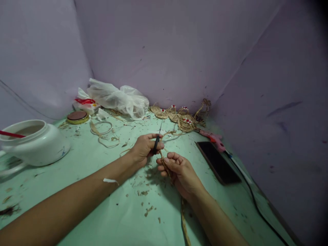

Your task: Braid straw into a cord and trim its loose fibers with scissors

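Near the middle of the green table, my left hand (146,148) is closed on a small tool with a black handle (156,144) and a thin metal part pointing away; they look like scissors. Just right of it and nearer to me, my right hand (180,171) pinches a braided tan cord (165,164). The cord runs up to the fingers of my left hand, and a length (183,222) hangs down below my right wrist. Another piece of tan fibre (170,133) lies just beyond my hands.
A white pot (38,147) stands left, near a round tin (77,117) and a plastic bag (123,100). Woven pieces with red and white beads (186,123) lie at the back. To the right are a phone (217,164) and a pink glue gun (216,140) with a cable.
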`<state>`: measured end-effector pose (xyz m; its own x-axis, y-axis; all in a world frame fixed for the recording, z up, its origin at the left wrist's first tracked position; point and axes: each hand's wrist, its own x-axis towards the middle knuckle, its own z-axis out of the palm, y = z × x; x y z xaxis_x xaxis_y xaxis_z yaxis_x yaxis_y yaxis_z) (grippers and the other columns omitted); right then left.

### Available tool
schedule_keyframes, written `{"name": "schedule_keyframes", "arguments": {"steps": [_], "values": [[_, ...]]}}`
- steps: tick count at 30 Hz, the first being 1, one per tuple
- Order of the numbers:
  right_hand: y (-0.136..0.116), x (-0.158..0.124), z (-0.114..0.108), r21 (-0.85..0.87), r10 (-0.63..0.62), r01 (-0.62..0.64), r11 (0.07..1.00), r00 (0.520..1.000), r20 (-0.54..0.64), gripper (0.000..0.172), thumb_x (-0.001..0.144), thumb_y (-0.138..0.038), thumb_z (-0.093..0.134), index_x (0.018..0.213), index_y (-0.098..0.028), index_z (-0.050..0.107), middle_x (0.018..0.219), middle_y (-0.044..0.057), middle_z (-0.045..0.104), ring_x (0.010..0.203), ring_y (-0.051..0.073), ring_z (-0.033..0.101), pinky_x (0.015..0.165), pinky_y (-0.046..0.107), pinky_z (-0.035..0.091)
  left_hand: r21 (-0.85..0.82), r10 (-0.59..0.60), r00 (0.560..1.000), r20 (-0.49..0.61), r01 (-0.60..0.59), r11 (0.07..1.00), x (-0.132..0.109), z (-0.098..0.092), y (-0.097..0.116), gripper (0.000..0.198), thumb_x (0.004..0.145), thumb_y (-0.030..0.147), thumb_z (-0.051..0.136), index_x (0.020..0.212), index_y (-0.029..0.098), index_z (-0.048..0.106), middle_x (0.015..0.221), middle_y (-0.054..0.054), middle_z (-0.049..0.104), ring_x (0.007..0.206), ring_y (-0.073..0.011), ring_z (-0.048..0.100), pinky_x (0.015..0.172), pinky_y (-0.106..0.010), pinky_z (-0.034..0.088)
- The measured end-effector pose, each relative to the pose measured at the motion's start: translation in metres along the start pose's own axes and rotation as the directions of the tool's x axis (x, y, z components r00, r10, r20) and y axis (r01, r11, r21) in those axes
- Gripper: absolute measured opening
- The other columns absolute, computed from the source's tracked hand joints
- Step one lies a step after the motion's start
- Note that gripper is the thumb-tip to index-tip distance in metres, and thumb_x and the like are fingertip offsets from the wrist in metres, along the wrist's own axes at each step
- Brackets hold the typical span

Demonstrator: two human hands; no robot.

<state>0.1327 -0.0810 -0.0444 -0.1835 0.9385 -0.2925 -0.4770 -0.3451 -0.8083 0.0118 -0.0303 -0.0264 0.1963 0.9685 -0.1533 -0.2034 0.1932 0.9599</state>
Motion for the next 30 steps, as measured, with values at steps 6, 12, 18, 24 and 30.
{"name": "schedule_keyframes", "arguments": {"steps": [6,12,18,24,30], "values": [[-0.002,-0.002,0.000,-0.142,-0.046,0.049,0.989,0.999,0.025,0.028,0.055,-0.023,0.075,0.079,-0.013,0.064,0.069,0.004,0.069,0.058,0.012,0.061,0.060,0.025,0.049,0.291,0.405,0.877,-0.260,-0.329,0.898,-0.003,-0.007,0.025,0.043,0.050,0.015,0.068,0.091,0.012,0.056,0.056,0.003,0.059,0.048,-0.0083,0.050,0.046,-0.019,0.039],[0.004,-0.004,0.003,-0.101,0.016,-0.004,0.995,0.994,0.111,0.026,0.053,-0.022,0.076,0.075,-0.014,0.064,0.065,0.002,0.065,0.054,0.011,0.059,0.053,0.024,0.048,0.461,0.510,0.824,-0.245,-0.364,0.809,0.001,-0.017,0.022,0.037,0.056,0.013,0.062,0.092,0.014,0.057,0.060,0.001,0.062,0.052,-0.0102,0.054,0.046,-0.018,0.039],[0.006,-0.005,0.004,-0.132,0.026,-0.007,0.991,0.990,0.142,0.021,0.056,-0.021,0.072,0.073,-0.014,0.062,0.062,0.001,0.061,0.047,0.006,0.051,0.038,0.015,0.032,0.490,0.510,0.835,-0.205,-0.364,0.792,0.004,-0.017,0.015,0.039,0.056,0.012,0.059,0.095,0.014,0.056,0.062,0.001,0.062,0.055,-0.0106,0.056,0.048,-0.017,0.040],[0.004,-0.004,0.003,-0.166,-0.017,0.027,0.986,0.998,0.062,0.024,0.058,-0.027,0.072,0.076,-0.012,0.067,0.062,0.001,0.061,0.047,0.005,0.047,0.039,0.015,0.029,0.473,0.422,0.889,-0.178,-0.299,0.829,0.012,-0.021,0.011,0.036,0.058,0.021,0.062,0.093,0.014,0.055,0.058,0.002,0.060,0.050,-0.0095,0.051,0.046,-0.018,0.038],[-0.007,0.003,-0.005,-0.007,-0.114,0.114,0.993,0.989,-0.093,0.022,0.055,-0.022,0.073,0.074,-0.013,0.067,0.062,0.001,0.061,0.050,0.005,0.049,0.043,0.015,0.034,0.862,0.447,0.888,0.111,-0.310,0.402,-0.012,-0.034,0.011,0.034,0.067,0.036,0.055,0.096,0.020,0.055,0.072,0.001,0.063,0.062,-0.0141,0.056,0.056,-0.023,0.041]]}}
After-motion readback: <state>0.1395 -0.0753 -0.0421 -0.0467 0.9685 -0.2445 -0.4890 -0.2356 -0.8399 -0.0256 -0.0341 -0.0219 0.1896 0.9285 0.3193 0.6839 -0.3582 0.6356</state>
